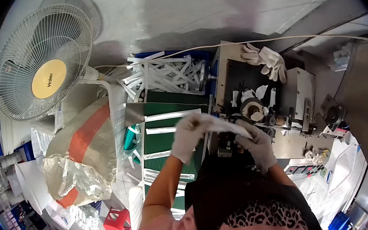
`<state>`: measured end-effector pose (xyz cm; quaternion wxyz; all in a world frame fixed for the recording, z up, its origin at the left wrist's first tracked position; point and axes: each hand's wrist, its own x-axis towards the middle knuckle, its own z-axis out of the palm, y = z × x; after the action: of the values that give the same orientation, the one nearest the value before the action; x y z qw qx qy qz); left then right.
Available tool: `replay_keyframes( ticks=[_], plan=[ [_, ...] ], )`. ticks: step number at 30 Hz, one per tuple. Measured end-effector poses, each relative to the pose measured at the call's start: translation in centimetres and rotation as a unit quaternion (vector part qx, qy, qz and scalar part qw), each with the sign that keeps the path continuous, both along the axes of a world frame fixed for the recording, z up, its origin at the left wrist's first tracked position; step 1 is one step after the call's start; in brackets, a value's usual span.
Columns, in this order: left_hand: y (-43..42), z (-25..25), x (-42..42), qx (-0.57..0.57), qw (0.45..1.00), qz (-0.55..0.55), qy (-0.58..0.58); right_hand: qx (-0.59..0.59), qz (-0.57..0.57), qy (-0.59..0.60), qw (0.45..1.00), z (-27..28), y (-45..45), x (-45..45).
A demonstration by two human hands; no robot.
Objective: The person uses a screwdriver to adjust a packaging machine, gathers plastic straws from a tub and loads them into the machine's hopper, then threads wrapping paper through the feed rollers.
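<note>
My left hand (187,136), in a white glove, pinches one end of a white strip (225,126) in front of my chest. The other end lies in the closed fingers of my right hand (257,144), gloved as well. Under my left hand runs a green belt (162,142) with several silver-white strips (166,116) lying crosswise on it. Beyond my right hand stands a machine with a round metal fixture (253,110). Small white pieces (261,91) lie around that fixture.
A blue bin (209,66) heaped with strips stands at the belt's far end. Spare white gloves (269,62) rest on the machine. A fan (46,62) and a large woven sack (88,135) stand left. A cable (275,38) crosses behind. A red stool (117,222) is lower left.
</note>
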<state>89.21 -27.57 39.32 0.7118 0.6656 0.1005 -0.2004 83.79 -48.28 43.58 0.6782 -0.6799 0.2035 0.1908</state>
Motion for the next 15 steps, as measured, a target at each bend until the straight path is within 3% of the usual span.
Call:
replay_keyframes(
  ticks=[1,4,5,7,8,11,15],
  plan=[
    [1.1,-0.9,1.0,0.036,0.997,0.062,-0.02,-0.021,0.028,-0.031,0.999,0.2,0.3,0.4],
    [6.5,-4.2,6.4,0.3,0.929,0.176,-0.129,-0.034,0.024,-0.06,0.997,-0.5,-0.1,1.1],
    [8.0,-5.1,8.5,0.444,0.859,0.174,-0.187,-0.051,0.03,-0.059,0.997,-1.0,-0.3,1.1],
    [11.4,-10.7,12.3,0.388,0.885,0.168,-0.196,-0.064,0.006,-0.043,0.997,-0.6,-0.6,0.6],
    [12.0,-10.9,13.8,0.444,0.864,0.135,-0.197,-0.071,-0.019,-0.035,0.997,-1.3,-1.3,0.0],
    [13.2,-12.0,16.4,0.461,0.859,0.124,-0.185,-0.089,-0.056,-0.007,0.994,-1.1,-2.8,-1.7],
    [15.3,-12.3,15.8,0.544,0.796,0.163,-0.207,-0.124,-0.121,0.018,0.985,-1.6,-4.2,-3.5]
  ],
)
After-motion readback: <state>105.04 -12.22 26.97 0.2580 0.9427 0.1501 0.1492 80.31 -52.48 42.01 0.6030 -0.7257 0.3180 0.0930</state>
